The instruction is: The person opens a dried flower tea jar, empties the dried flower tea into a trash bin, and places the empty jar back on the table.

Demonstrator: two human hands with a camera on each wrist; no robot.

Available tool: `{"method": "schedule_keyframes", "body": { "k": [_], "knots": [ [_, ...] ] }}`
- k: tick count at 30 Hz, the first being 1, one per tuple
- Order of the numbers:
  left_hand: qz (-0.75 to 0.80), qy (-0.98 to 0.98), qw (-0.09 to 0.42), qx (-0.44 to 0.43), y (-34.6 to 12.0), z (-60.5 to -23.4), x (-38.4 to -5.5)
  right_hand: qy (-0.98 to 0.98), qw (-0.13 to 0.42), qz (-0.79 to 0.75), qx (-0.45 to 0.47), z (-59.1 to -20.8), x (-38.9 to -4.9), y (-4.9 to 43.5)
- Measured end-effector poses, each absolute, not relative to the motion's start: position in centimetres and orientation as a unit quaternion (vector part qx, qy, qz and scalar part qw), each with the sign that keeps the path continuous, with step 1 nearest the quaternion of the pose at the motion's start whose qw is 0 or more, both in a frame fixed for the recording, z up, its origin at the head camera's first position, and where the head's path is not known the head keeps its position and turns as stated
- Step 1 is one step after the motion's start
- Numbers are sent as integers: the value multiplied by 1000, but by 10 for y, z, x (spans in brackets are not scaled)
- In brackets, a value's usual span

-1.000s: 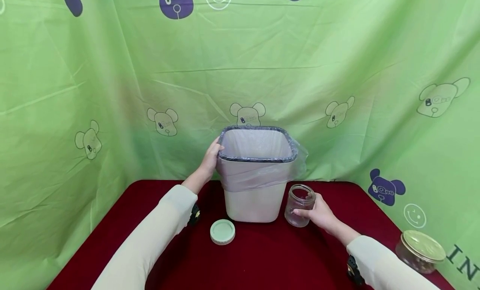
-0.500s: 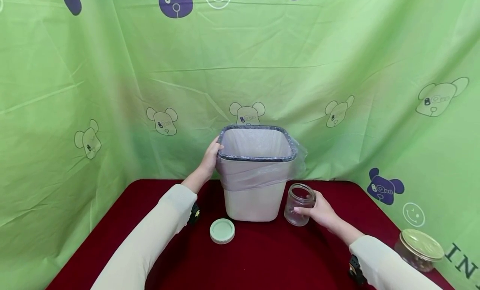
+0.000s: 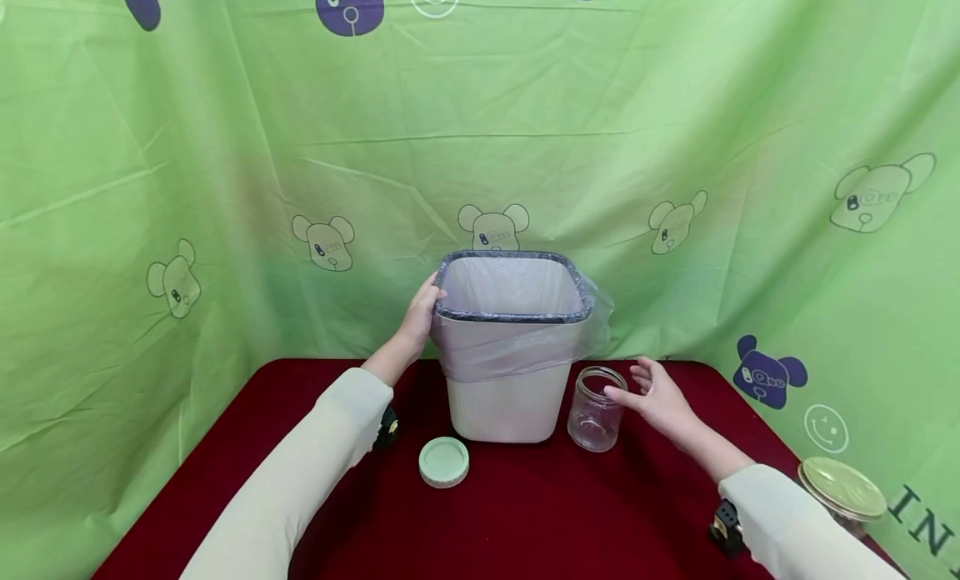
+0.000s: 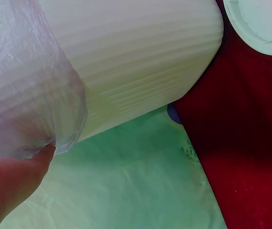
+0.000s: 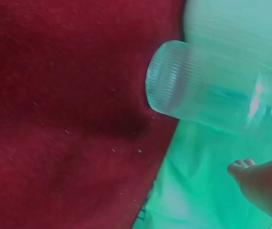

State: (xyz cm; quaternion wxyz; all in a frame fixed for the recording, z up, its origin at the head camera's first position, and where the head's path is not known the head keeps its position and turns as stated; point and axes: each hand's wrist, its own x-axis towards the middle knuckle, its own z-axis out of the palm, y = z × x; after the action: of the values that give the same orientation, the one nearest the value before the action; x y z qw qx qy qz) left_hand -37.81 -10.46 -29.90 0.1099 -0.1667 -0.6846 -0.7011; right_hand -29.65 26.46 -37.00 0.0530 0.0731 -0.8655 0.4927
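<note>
A white trash bin (image 3: 510, 405) with a translucent bag (image 3: 502, 359) folded over its rim stands upright at the table's middle. My left hand (image 3: 420, 317) holds the bin's left side at the rim, over the bag. Part of that hand (image 4: 16, 183) shows against the bag in the left wrist view; its other fingers are mostly hidden. Right of the bin stands a lidless glass jar (image 3: 595, 422). Beside the jar, my right hand (image 3: 663, 401) is held with fingers and thumb spread, gripping nothing. In the right wrist view the ribbed jar (image 5: 207, 88) appears apart from the fingers.
A pale green lid (image 3: 444, 462) lies on the dark red tablecloth (image 3: 495, 522), in front of the bin to the left. At the right edge sits a lidded container (image 3: 843, 488), partly behind my sleeve. Green printed curtains (image 3: 405, 105) hang around the table.
My right hand has let go of the glass jar and drawn back to the right, fingers spreading. The jar stays where it was. My left hand keeps its place on the bin.
</note>
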Motion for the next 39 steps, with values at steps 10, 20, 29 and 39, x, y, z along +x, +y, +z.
{"method": "schedule_keyframes", "body": {
  "k": [10, 20, 29, 39],
  "knots": [
    [-698, -685, 116, -172, -104, -299, -379, -869, 70, 485, 64, -347, -290, 281],
    [-700, -686, 112, -163, -104, -299, -379, -868, 103, 482, 55, -321, -278, 307],
    [-704, -682, 110, -165, -106, -299, -380, -883, 140, 446, 41, -317, -261, 339],
    [-702, -683, 108, -170, -105, -298, -377, -896, 179, 405, 4, -330, -239, 383]
  ]
}}
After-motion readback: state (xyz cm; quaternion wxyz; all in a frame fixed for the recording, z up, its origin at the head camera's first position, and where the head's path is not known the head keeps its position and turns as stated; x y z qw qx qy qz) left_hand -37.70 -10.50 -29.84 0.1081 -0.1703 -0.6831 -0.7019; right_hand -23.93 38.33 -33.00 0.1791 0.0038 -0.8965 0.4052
